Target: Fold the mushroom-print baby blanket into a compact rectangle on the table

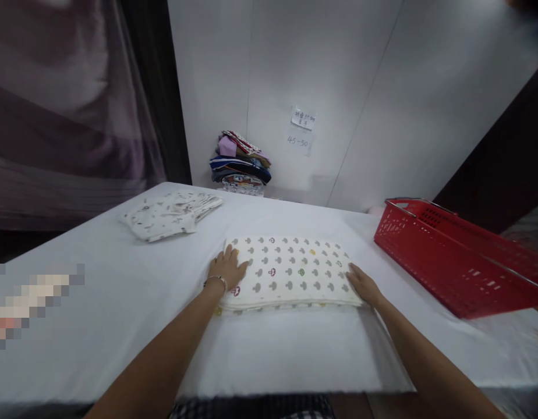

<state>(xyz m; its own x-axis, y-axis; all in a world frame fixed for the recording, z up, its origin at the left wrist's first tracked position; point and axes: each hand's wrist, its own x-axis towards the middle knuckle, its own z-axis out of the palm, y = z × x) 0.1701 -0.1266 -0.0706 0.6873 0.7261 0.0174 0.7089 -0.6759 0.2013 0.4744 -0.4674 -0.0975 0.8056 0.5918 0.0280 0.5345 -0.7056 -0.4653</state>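
A folded white cloth with a mushroom print lies flat on the white table in front of me. My left hand, with a bracelet at the wrist, rests flat on the cloth's left end, fingers spread. At the cloth's right edge, my right hand lies with its fingers stretched out along the side. Neither hand grips anything.
A second folded white printed garment lies at the table's far left. A red plastic basket stands at the right. A stack of folded colourful clothes sits against the back wall, under two paper notes. A curtain hangs at left.
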